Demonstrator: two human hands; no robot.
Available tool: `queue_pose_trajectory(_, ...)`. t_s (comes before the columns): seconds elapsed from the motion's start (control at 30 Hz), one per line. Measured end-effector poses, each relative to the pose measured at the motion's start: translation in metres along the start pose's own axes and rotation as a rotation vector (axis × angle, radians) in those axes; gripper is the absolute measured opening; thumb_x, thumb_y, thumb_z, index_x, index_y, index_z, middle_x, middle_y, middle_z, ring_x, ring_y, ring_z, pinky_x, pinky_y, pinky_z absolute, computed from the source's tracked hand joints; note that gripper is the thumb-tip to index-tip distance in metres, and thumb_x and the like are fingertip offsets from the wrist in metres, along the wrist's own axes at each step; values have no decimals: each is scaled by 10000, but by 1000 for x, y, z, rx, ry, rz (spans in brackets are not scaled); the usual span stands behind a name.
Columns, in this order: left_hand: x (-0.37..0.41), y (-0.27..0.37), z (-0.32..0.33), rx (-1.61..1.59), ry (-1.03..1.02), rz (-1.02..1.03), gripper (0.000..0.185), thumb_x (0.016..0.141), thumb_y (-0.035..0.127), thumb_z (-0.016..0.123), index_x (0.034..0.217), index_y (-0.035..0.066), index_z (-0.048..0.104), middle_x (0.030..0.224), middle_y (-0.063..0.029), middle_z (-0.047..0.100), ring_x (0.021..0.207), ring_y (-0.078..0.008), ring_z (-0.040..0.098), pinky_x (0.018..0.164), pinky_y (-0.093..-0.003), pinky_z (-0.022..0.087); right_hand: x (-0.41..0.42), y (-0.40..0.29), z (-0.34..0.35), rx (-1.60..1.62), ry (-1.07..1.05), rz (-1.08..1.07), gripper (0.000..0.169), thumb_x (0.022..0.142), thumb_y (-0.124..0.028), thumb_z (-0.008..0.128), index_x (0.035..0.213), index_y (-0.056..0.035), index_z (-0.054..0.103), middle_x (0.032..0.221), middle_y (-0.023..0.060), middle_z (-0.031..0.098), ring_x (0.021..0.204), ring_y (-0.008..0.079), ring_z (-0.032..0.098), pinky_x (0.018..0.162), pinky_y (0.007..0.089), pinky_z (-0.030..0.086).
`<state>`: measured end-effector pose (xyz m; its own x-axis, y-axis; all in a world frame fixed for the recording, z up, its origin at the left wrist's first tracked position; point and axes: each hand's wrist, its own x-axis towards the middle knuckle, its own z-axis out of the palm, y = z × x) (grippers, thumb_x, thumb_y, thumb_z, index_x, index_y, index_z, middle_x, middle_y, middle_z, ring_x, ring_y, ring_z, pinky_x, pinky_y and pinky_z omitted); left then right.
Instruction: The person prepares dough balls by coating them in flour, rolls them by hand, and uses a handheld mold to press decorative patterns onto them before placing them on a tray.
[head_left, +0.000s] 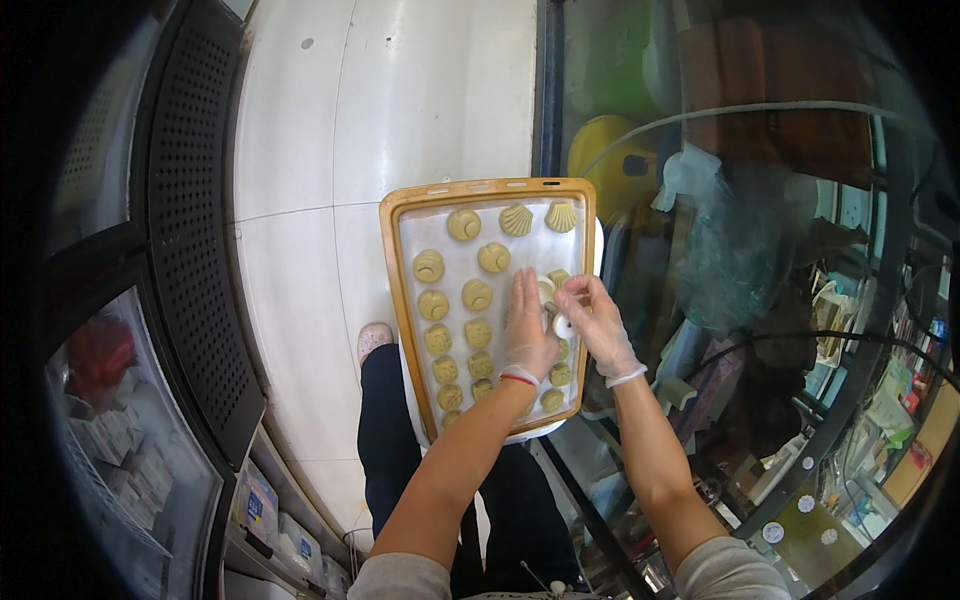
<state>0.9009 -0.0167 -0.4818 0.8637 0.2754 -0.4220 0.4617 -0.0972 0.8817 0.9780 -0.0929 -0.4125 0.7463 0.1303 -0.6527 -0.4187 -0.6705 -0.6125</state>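
Note:
My right hand (598, 319), in a clear plastic glove, grips a white plastic plunger mold (563, 326) between thumb and fingers. Beside it, my gloved left hand (526, 330) has its fingers straight and together, its palm turned towards the mold. Whether the left palm bears on the mold is hidden. Both hands are over a gold-rimmed baking tray (407, 315) lined with white paper. Pale green molded dough pieces lie on it in rows, among them a swirled piece (493, 257) and a shell-shaped piece (516, 220). A further piece (558, 278) shows partly behind my right fingers.
The tray rests on a white support (411, 390) in front of my legs. To the right is a glass panel (637, 225) with a dark frame, a yellow container (604, 150) and bags behind it. A black perforated panel (199, 225) borders the pale tiled floor (300, 150) on the left.

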Motion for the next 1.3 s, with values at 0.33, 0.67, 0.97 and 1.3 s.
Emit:
queue_pose_trajectory(0.33, -2, -16, 1, -803, 71, -267, 425, 784, -59, 438, 1208, -40, 425, 1204, -158, 524, 1140, -236, 500, 944, -299, 387, 4, 14, -9, 295, -458, -25, 777, 813, -331, 698, 1416, -45, 299, 1361, 144, 416, 1244, 219, 402, 1026, 328, 338)
queue_pose_trajectory(0.67, 9, -28, -9, -1046, 27, -473, 379, 775, -41, 444, 1153, -45, 457, 1125, -98, 548, 1021, -168, 520, 795, -239, 432, 16, 13, -12, 321, -572, 38, 641, 785, -290, 739, 1301, -39, 455, 1213, 64, 504, 1124, 163, 477, 968, 301, 387)
queue_pose_trajectory(0.97, 17, -15, -11, -1039, 76, -546, 331, 656, -87, 364, 936, -10, 521, 860, -36, 535, 708, -107, 459, 546, -225, 318, 16, 7, -15, 398, -549, 75, 520, 795, -220, 733, 1222, -34, 501, 1136, 34, 538, 1029, 130, 526, 899, 273, 431)
queue_pose_trajectory(1.3, 21, -22, -8, -1008, 69, -582, 341, 608, -66, 391, 922, -18, 513, 823, -43, 497, 668, -120, 421, 526, -244, 306, 16, 13, -10, 409, -483, 45, 381, 808, -125, 706, 1139, -39, 539, 1101, 37, 558, 1003, 127, 548, 880, 272, 445)
